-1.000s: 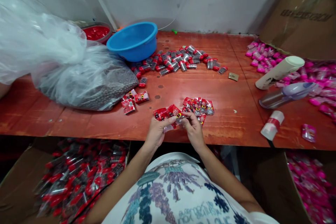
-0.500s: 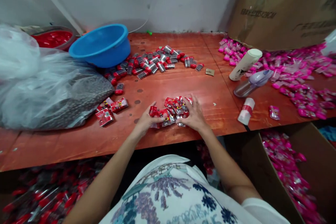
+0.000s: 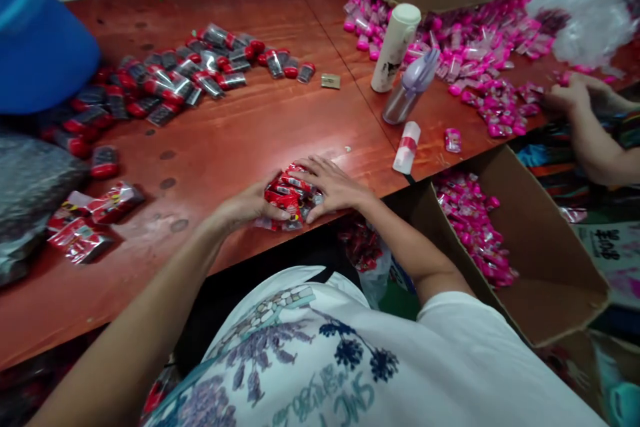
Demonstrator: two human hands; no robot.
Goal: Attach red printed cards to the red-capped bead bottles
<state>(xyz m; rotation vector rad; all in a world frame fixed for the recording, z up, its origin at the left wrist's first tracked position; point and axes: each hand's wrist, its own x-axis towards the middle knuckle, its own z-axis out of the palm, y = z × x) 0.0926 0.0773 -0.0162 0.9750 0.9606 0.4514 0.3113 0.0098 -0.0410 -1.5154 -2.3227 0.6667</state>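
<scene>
A heap of small red foil packets lies at the front edge of the reddish wooden table. My left hand cups the heap from the left, fingers curled against it. My right hand presses on it from the right and above, fingers bent over the packets. Both hands squeeze the pile together between them. A few more red packets lie apart to the left.
Red-capped clear tubes are scattered mid-table beside a blue basin. A white bottle, a lilac flask, a tape roll, pink tubes. An open carton of pink pieces stands right. Another person's hand.
My hands went from holding a single packet to gathering the whole red pile and pulling it toward the table's front edge. The view swung right, revealing the carton and another person's arm.
</scene>
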